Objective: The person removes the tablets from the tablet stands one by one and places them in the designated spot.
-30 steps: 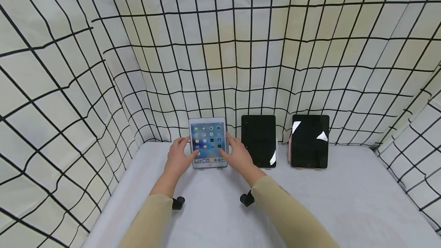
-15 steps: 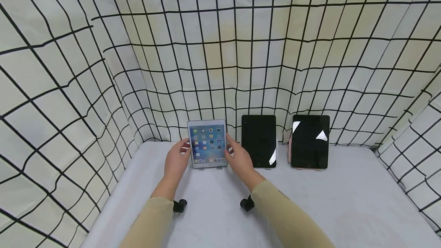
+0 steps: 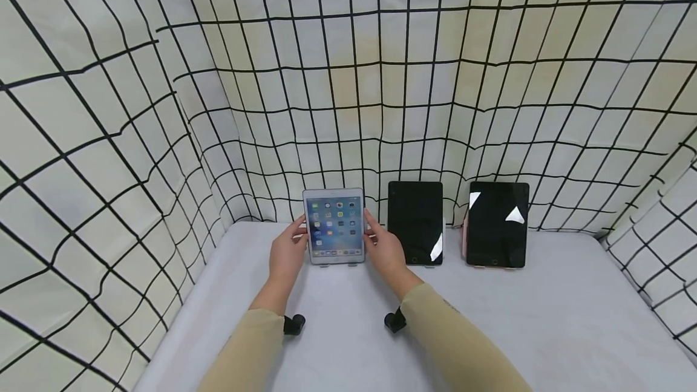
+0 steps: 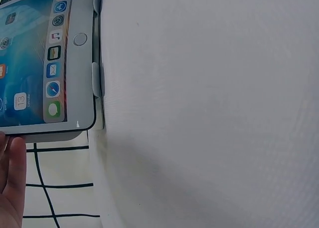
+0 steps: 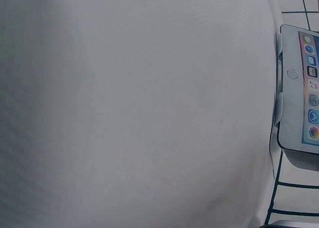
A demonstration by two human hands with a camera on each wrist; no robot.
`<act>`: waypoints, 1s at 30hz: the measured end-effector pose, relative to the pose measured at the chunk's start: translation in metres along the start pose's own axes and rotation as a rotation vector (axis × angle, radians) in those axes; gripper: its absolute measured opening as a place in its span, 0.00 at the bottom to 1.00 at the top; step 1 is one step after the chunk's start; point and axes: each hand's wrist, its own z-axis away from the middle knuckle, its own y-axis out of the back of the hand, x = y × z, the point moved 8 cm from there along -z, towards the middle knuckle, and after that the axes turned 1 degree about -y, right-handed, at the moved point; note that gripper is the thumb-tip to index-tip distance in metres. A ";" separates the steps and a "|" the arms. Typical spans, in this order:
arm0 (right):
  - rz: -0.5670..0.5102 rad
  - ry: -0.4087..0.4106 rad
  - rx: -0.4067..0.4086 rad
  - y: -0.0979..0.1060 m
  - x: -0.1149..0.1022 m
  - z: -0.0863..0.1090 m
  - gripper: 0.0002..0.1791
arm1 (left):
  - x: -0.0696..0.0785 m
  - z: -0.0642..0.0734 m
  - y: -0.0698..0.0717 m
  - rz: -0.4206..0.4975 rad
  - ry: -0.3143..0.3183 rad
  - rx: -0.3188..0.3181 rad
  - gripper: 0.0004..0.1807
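So, we've got the white tablet (image 3: 336, 228) just below the middle of the head view, roughly six o'clock, screen lit up with app icons. Its bottom edge sits against two little lips of a stand (image 4: 96, 80) on the white-covered bench (image 3: 348, 349). At the tablet's eight o'clock we see the left hand (image 3: 288, 256), thumb and fingers pinching that side edge; at four o'clock the right hand (image 3: 388, 253) has the opposite edge pinched the same way. Over at three o'clock there's a dark-screened middle tablet (image 3: 415, 222), then a far tablet (image 3: 492, 238), also dark, with a pinkish holder (image 3: 464, 239) peeking out. Straight up at twelve we get a black-gridded white wall (image 3: 367, 89).
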 end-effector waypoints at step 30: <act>-0.169 -0.012 -0.042 0.007 -0.003 0.016 0.38 | 0.004 0.019 0.009 0.134 0.044 0.021 0.28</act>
